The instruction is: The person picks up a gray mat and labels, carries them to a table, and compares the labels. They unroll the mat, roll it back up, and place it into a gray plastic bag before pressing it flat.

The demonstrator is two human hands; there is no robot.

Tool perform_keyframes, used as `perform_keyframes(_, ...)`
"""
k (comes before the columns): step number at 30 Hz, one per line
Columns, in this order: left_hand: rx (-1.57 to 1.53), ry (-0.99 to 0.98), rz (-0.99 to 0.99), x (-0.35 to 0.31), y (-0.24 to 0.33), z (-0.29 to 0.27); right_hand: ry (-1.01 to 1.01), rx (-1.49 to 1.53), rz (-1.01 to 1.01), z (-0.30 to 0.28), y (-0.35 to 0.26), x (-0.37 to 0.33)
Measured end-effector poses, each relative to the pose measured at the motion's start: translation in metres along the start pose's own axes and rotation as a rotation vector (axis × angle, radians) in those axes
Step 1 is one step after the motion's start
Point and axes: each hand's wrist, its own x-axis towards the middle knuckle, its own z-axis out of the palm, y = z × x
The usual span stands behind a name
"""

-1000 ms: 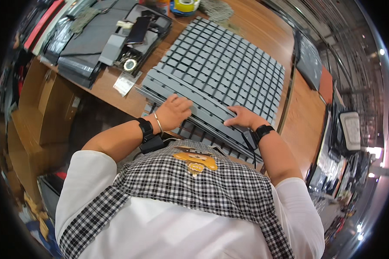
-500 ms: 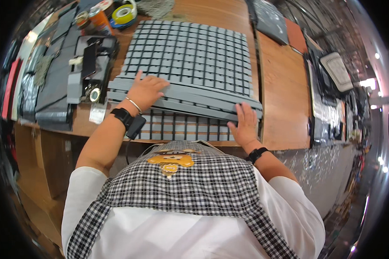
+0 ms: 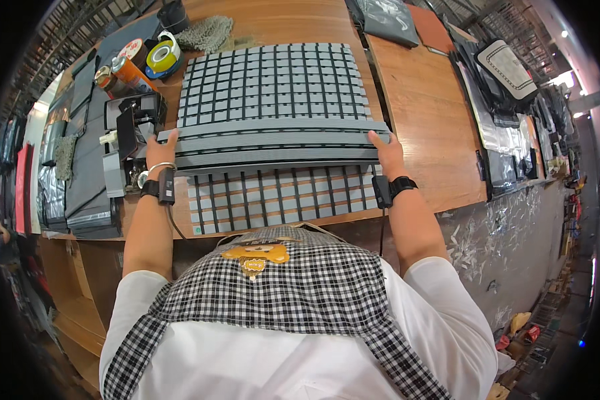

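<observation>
A bundle of grey ribbed slats (image 3: 267,142) lies crosswise in front of me, dark gaps showing between the slats. At its left end my left hand (image 3: 160,153) is closed, with the thumb on top. My right hand (image 3: 389,152) grips the opposite end in the same way. Beyond the bundle spreads a grey slatted panel (image 3: 273,81) crossed by black lines. A similar grey and black grid (image 3: 280,195) shows on the near side, with wood visible through its gaps. Whether the bundle is joined to either grid, I cannot tell.
On the wooden table (image 3: 433,127), an orange can (image 3: 133,75) and a yellow tape roll (image 3: 160,57) stand at the far left. A black phone (image 3: 126,133) rests in a tray near my left hand. Dark folded packages (image 3: 90,180) lie further left; plastic-wrapped items (image 3: 500,143) are at right.
My left hand has moved from the bundle's top to its left end. My right hand has shifted onto the right end, and the bundle now lies straighter across.
</observation>
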Motion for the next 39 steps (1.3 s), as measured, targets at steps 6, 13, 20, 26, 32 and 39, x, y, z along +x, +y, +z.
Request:
perform_keyframes(6,-0.806,-0.570,-0.734,0.010,0.003,-0.004,-0.032,0.072,0.135,-0.006,0.009,0.017)
perform_keyframes(13,-0.792,-0.578,-0.735,0.012,-0.058,0.008,-0.132,0.223,0.097,0.011,0.012,0.006)
perform_keyframes(20,-0.708,-0.640,-0.787,-0.083,-0.080,-0.017,-0.127,0.148,0.118,-0.006,0.040,-0.048)
perform_keyframes(26,-0.311,-0.763,-0.697,-0.128,-0.079,-0.058,-0.143,-0.086,0.314,-0.031,0.051,-0.093)
perform_keyframes(32,-0.074,-0.958,-0.557,-0.082,-0.063,-0.033,-0.194,-0.519,0.303,-0.019,0.018,-0.060)
perform_keyframes(39,-0.168,-0.623,0.427,-0.082,-0.067,-0.023,-0.446,-0.649,0.192,-0.033,0.040,-0.014)
